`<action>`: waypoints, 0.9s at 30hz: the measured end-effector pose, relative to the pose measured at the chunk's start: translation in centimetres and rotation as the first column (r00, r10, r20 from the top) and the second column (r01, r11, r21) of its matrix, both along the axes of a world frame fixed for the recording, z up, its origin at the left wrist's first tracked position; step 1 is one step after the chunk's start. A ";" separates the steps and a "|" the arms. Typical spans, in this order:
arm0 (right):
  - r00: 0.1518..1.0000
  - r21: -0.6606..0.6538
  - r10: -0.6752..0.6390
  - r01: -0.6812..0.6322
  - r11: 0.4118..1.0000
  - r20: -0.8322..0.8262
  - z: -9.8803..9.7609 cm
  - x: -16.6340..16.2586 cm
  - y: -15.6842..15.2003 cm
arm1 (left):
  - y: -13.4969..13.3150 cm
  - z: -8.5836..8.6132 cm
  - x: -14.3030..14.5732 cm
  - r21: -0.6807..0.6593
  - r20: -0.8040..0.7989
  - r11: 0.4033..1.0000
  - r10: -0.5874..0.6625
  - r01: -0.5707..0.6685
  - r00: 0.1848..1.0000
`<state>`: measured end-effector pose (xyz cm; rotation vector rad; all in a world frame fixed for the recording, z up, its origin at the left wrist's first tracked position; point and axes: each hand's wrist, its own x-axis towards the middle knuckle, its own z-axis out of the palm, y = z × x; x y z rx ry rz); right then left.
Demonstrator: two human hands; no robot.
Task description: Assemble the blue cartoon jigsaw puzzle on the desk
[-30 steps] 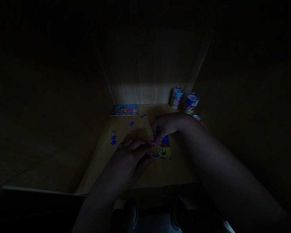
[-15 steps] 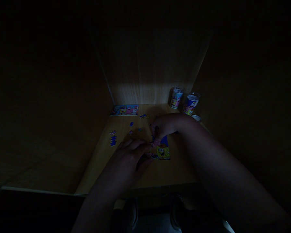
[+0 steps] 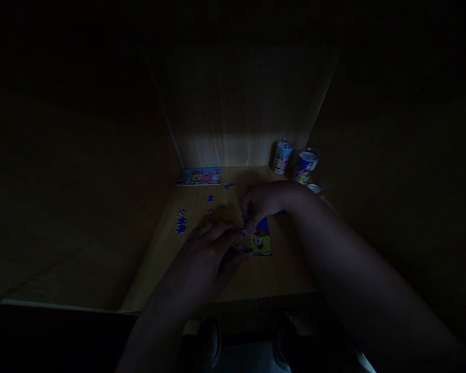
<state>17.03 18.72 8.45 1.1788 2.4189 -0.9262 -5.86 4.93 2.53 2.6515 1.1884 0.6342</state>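
A partly joined jigsaw puzzle [image 3: 261, 242] with a yellow cartoon face on blue lies on the wooden table. My left hand [image 3: 209, 248] is at its left side, thumb below and fingers above, gripping that edge. Over the puzzle's upper left part, my right hand [image 3: 262, 204] bends down with thumb and fingertips pinched on a small pinkish puzzle piece [image 3: 244, 232]. The fingers hide much of this piece and of the puzzle beneath. The scene is very dark.
Loose puzzle pieces [image 3: 181, 225] lie to the left and behind my hands. A finished picture puzzle [image 3: 200, 176] sits at the back left. Two clear-topped cartoon cans [image 3: 282, 157] stand back right, near a round lid [image 3: 314, 189]. Wooden panels [image 3: 233, 114] enclose the table.
Hardly anything differs. My right fingertips have shifted very slightly over the puzzle, and my left hand stays in place.
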 end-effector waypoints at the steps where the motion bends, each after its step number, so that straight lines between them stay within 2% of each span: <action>1: 1.000 0.006 -0.001 0.001 1.000 0.000 0.0 0.1 0.0 | 0.0 0.0 0.0 0.006 0.007 1.000 0.010 -0.010 1.000; 5: 0.999 0.051 0.034 -0.034 0.998 -0.004 0.0 0.5 0.1 | 0.4 -0.4 -0.3 0.105 0.092 0.984 0.137 -0.146 0.986; 8: 0.999 0.152 0.035 -0.035 0.988 0.002 0.1 0.6 0.2 | 0.7 -0.7 -0.7 0.142 0.118 0.967 0.194 -0.210 0.974; 10: 1.000 0.242 -0.018 0.011 0.970 0.025 0.2 0.6 0.2 | 0.8 -0.8 -0.9 0.134 0.104 0.973 0.174 -0.187 0.979; 15: 0.978 0.429 -0.190 0.135 0.893 0.087 0.4 0.2 0.1 | 0.6 -0.5 -1.1 0.059 0.041 0.998 0.022 -0.024 0.999; 18: 0.965 0.507 -0.241 0.159 0.847 0.099 0.6 0.2 0.1 | 0.6 -0.2 -0.9 0.004 0.018 1.000 -0.003 0.003 1.000; 27: 0.949 0.573 -0.305 0.207 0.793 0.080 0.6 0.1 0.0 | 0.8 -0.5 -1.0 0.028 0.080 1.000 -0.003 0.001 0.997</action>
